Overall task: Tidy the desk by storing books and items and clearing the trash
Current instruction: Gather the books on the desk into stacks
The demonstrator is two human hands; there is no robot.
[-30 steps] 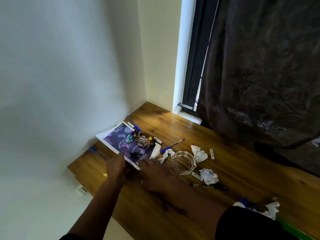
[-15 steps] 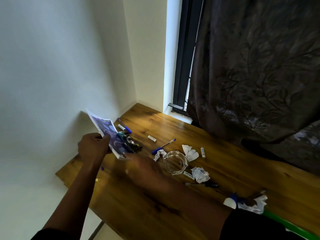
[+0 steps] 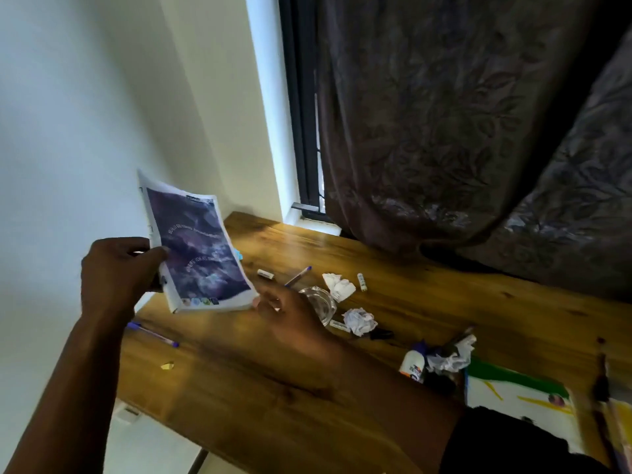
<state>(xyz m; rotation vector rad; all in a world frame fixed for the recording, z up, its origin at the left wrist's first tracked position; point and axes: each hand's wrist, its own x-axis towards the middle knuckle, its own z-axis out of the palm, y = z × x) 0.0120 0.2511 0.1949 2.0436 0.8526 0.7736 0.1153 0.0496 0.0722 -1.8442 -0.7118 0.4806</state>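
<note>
My left hand (image 3: 118,278) grips the left edge of a thin book with a purple cover (image 3: 201,254) and holds it tilted up above the wooden desk (image 3: 307,388). My right hand (image 3: 290,318) reaches to the book's lower right corner with loose fingers; the blur hides whether it touches. On the desk lie crumpled paper balls (image 3: 338,285) (image 3: 359,319) (image 3: 451,355), a blue pen (image 3: 297,276), a second pen (image 3: 152,333) near the left edge, and a clear glass dish (image 3: 319,302) partly behind my right hand.
Two small white tubes (image 3: 266,274) (image 3: 361,281), a black marker (image 3: 379,334), a glue bottle (image 3: 412,366) and a yellow scrap (image 3: 167,366) lie about. A painted sheet (image 3: 513,401) and a brush (image 3: 602,378) sit at the right. A dark curtain (image 3: 461,131) hangs behind the desk.
My left hand lifted the purple book off the desk and tipped it upright. The wrapper that lay on it is out of sight. My right hand followed towards the book's lower corner.
</note>
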